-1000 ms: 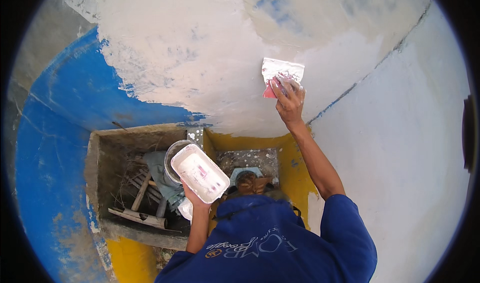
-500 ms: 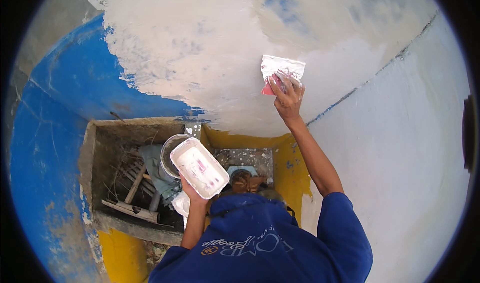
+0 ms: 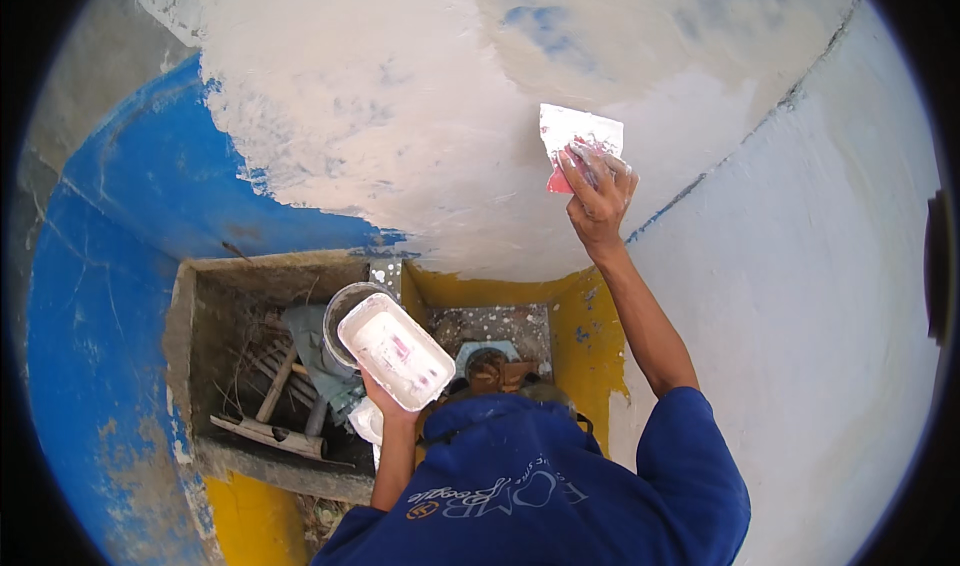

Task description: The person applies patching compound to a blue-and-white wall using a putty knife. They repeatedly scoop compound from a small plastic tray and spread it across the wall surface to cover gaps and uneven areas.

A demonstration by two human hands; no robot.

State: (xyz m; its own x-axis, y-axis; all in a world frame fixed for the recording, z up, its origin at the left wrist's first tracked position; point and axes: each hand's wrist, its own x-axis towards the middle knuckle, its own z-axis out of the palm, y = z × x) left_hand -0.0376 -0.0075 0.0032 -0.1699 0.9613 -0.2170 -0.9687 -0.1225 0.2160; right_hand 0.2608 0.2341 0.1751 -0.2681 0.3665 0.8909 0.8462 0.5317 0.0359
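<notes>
A rectangular white tub (image 3: 421,331) rests in my left hand (image 3: 388,402), which grips it from below and the near side. Whitish putty (image 3: 380,331) with pink smears lies inside it. Up and to the right, my right hand (image 3: 603,204) is closed around a flat reddish-pink putty scraper (image 3: 582,127). White putty coats most of the scraper's face, and some is on my fingers. The scraper is at the wall (image 3: 440,156), over the whitish coated area; whether its edge touches the surface I cannot tell.
Behind the tub is a round bucket (image 3: 336,316). A concrete trough (image 3: 185,316) at left holds a grey-green cloth (image 3: 310,341), sticks and a split bamboo piece (image 3: 270,436). Bare blue paint (image 3: 130,176) shows at left, yellow paint (image 3: 585,346) low down. A cracked corner seam (image 3: 720,169) runs at right.
My right hand and the scraper have shifted slightly to the right along the wall. The left hand still holds the tub, and the whole view has tilted a little.
</notes>
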